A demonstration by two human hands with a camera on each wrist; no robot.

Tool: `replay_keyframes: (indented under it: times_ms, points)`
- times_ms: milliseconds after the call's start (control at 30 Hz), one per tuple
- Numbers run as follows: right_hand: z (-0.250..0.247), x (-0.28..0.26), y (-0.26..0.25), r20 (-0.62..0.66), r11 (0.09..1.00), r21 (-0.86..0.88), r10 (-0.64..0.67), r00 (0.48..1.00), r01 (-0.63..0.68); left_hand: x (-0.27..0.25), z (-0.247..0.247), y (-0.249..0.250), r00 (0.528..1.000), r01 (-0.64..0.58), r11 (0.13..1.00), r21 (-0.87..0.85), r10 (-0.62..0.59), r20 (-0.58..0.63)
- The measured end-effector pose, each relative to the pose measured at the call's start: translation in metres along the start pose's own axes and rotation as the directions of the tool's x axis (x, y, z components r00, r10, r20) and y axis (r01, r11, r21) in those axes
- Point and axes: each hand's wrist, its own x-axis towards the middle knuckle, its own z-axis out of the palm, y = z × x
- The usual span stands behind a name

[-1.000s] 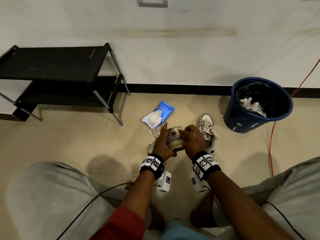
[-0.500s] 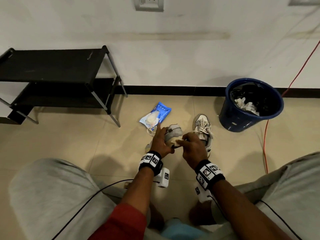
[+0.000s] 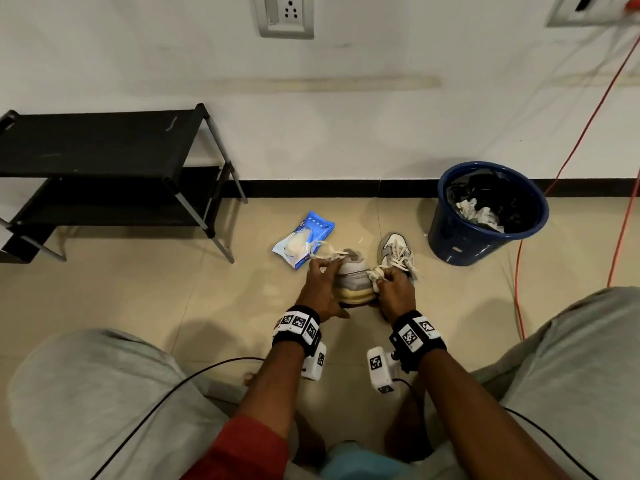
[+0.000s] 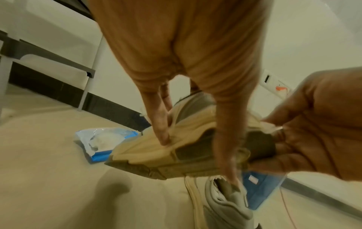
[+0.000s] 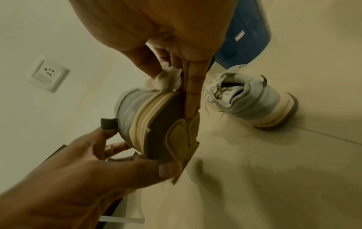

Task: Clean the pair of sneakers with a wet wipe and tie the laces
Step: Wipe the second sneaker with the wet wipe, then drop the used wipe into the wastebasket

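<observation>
the black shoe rack stands far left against the wall, then the blue wipe packet lies on the floor just beyond the hands. the left hand has its fingers and thumb curled round the heel end of the held sneaker, which is lifted off the floor and tipped so its cream midsole and dark sole face the person. the right hand pinches a bunched wet wipe against the sole edge, its long fingers laid along the sole. the second sneaker stands upright on the floor just to the right, laces loose, and the blue bin sits beyond it.

to wipe well, the left grip should likely hold the heel firm while the right drags the wad along the ridged midsole in steady strokes, turning the shoe to reach the grooves and refolding the wipe to a clean face when soiled.

against half a second ago, the right hand has closed in from beside the shoe onto its sole edge, the sneaker now shows more midsole, and the head view has tilted up to show more wall.
</observation>
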Motion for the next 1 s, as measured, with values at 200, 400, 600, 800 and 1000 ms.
replay_keyframes:
  times_ms: [200,400,600,800,1000]
  points:
    - [0.004,-0.009,0.011,-0.084,0.998,-0.051,-0.024,0.996,0.02,-0.005,-0.001,-0.008,1.0,-0.019,0.974,-0.225,0.02,0.002]
    - [0.021,0.016,0.052,-0.067,0.999,-0.033,-0.019,0.998,0.017,0.003,0.006,-0.02,0.995,-0.007,0.972,-0.236,-0.016,-0.094]
    - [0.035,0.061,0.139,0.063,0.988,-0.131,0.093,0.994,-0.084,0.017,0.036,-0.045,0.993,0.111,0.981,-0.158,-0.115,-0.012]
    - [0.046,0.034,0.141,0.077,0.963,-0.234,0.157,0.985,-0.135,0.005,0.063,-0.06,0.975,0.185,0.982,-0.025,-0.18,0.127]
    - [0.04,0.031,0.116,0.086,0.947,-0.319,0.061,0.994,-0.03,0.008,0.059,-0.05,0.964,0.246,0.969,-0.013,-0.243,0.111]
